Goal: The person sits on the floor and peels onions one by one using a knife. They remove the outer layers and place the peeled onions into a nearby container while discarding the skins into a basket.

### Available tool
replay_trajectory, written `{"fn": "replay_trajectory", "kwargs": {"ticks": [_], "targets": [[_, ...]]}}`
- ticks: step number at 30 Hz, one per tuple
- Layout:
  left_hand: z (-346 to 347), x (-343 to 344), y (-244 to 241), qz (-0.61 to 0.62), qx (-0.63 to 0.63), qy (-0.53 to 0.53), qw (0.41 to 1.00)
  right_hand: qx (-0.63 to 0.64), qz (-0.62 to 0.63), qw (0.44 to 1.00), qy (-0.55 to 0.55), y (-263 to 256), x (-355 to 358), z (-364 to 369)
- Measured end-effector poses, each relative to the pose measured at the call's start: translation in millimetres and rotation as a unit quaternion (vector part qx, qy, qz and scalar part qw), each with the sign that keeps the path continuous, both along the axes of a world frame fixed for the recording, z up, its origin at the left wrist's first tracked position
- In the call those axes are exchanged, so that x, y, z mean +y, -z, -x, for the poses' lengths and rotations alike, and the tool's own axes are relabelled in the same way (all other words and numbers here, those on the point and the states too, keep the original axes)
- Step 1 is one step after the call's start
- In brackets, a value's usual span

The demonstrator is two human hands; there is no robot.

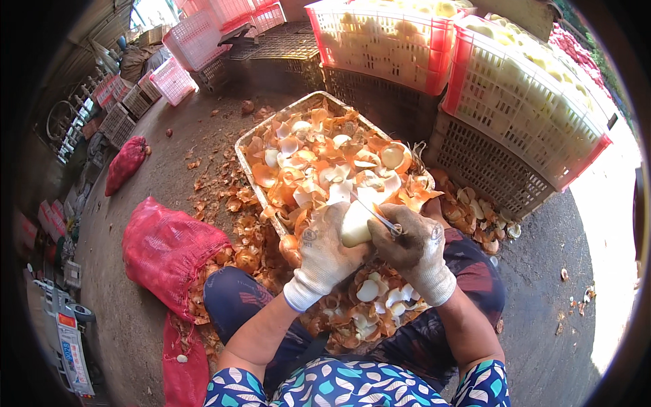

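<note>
My left hand [330,249], in a soiled white knit glove, grips a pale peeled onion [356,225] from its left side. My right hand [412,244], gloved alike, is closed around a small knife [376,215]; its thin blade points up and left across the onion. The fingers of both hands meet at the onion. Just beyond them stands a shallow rectangular tray [257,189], heaped with brown onion skins [285,191] and pale onion pieces. More skins and white pieces [368,291] lie between my legs, below my hands.
At my left, a red mesh sack [170,249] spills onions, and a smaller red sack [126,165] lies farther off. Stacked plastic crates [519,107] of peeled onions stand at the right and ahead [381,46]. Skins litter the floor [203,152]. Part of a vehicle [63,336] shows far left.
</note>
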State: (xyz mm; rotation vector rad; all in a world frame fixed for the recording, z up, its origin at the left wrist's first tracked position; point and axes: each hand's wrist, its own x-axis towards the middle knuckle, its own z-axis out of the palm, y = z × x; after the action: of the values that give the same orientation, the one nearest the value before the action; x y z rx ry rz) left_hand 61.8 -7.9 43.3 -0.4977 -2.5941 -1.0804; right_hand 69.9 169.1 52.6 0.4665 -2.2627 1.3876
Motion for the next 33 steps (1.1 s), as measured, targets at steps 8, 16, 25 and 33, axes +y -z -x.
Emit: {"fn": "replay_trajectory", "kwargs": {"ticks": [8,16,25,33], "targets": [[4.8,-1.3,-5.0,-0.275,-0.231,0.082,0.93,-0.246,0.187,0.949,0.054,-13.7,25.2,8.6],[0.0,4.4,-3.0,-0.408,-0.202,0.09,0.886,-0.072,-0.026,0.979,0.187,17.4,40.0,13.0],[21.4,-17.9,-0.6,-0.713,-0.406,0.292,0.491,-0.163,-0.077,0.973,0.141,7.1,59.1,15.3],[19.7,-22.0,3.6,-0.73,-0.445,0.187,0.484,-0.392,0.299,0.869,-0.046,-27.6,36.4,3.0]]}}
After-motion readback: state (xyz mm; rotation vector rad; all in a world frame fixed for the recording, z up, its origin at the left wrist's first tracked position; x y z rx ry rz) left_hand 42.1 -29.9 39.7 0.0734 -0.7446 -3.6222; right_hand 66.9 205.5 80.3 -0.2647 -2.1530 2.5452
